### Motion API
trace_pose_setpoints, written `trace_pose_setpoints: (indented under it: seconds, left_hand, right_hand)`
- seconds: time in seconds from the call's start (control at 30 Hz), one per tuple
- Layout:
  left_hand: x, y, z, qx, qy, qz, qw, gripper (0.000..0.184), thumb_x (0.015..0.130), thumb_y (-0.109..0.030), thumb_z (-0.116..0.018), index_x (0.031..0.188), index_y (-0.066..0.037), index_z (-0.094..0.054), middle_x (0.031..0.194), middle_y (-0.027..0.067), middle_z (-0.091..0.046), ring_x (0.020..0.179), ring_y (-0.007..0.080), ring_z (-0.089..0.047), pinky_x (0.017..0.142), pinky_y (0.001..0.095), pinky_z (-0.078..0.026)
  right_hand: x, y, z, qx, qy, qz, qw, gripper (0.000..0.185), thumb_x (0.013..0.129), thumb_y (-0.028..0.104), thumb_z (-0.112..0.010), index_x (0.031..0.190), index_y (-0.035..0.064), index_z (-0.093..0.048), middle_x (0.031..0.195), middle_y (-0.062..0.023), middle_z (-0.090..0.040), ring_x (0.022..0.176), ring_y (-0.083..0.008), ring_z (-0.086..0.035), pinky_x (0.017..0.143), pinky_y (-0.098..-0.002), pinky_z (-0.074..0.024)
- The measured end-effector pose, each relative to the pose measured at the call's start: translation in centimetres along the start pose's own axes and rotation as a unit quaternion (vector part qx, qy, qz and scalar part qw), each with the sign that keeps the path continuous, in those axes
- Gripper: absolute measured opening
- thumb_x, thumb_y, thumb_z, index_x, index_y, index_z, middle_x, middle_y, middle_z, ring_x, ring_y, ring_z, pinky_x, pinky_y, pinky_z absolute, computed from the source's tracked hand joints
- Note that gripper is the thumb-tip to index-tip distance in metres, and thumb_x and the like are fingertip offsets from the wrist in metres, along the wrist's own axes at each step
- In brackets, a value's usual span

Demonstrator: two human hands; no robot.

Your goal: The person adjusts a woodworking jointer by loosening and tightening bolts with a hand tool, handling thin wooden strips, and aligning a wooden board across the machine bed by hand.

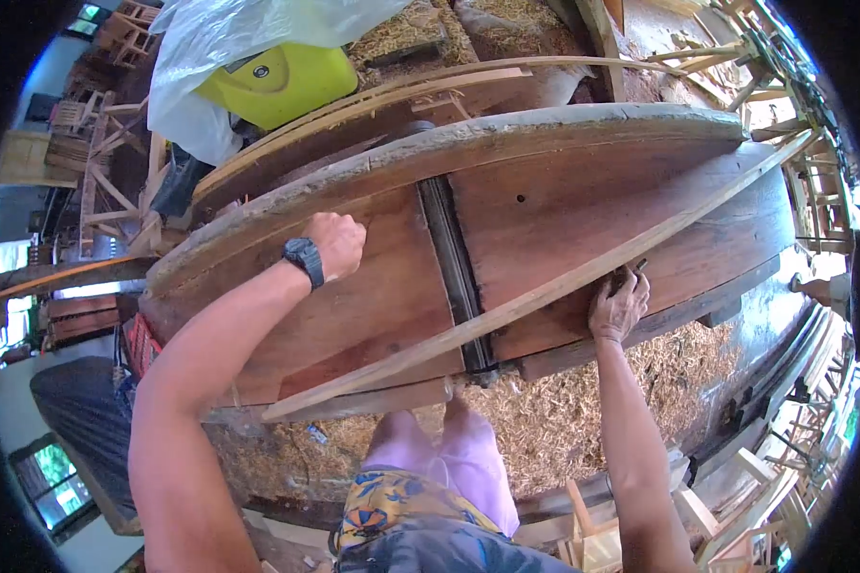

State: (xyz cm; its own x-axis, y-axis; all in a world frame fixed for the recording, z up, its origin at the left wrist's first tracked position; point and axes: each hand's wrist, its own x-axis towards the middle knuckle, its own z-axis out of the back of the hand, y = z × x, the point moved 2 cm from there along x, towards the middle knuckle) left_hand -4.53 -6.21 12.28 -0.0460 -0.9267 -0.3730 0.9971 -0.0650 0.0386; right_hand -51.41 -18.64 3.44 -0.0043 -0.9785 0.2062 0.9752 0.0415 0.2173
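A wide reddish-brown wooden tabletop (564,205) lies in front of me, with a dark metal machine slot (449,258) crossing its middle. My left hand (336,245), a watch (303,258) on its wrist, is closed in a fist on the wood left of the slot; anything inside is hidden. Diagonally across the surface runs a long pale wooden strip (506,313). Just below that strip, on the right, my right hand (621,304) has its fingers curled around a small dark stick-like object (642,265), whose end sticks out beyond the fingertips.
Beyond the far, rough-edged board (430,158) sits a yellow-green plastic container (282,84) partly under a translucent sheet (186,72). Wood shavings (583,401) cover the floor around my legs. Wooden frames (115,181) stand at left; lumber (793,372) lies at right.
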Motion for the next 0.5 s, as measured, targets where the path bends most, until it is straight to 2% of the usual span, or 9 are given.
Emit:
trace_pose_setpoints:
  seconds: [0.17, 0.5]
  left_hand:
    - [-0.2, 0.5, 0.3, -0.014, -0.030, 0.010, 0.999, 0.016, 0.076, -0.017, -0.061, 0.072, -0.007, -0.072, 0.073, 0.0207, -0.070, 0.069, 0.0377, -0.070, 0.064, 0.0486, -0.056]
    - [0.2, -2.6, -1.1, -0.020, -0.027, -0.053, 0.998, 0.018, 0.078, -0.017, -0.058, 0.070, -0.005, -0.069, 0.072, 0.0203, -0.069, 0.068, 0.0344, -0.071, 0.062, 0.0449, -0.057]
  right_hand:
    - [0.0, 0.2, 0.1, -0.004, 0.008, -0.007, 1.000, 0.045, 0.087, 0.030, -0.067, 0.128, 0.0133, -0.057, 0.137, -0.0158, -0.047, 0.127, -0.0366, -0.046, 0.103, -0.0496, -0.0383]
    - [0.1, -0.1, -0.1, -0.003, 0.006, -0.006, 1.000, 0.044, 0.088, 0.030, -0.066, 0.127, 0.0120, -0.057, 0.137, -0.0171, -0.048, 0.127, -0.0376, -0.046, 0.102, -0.0504, -0.0391]
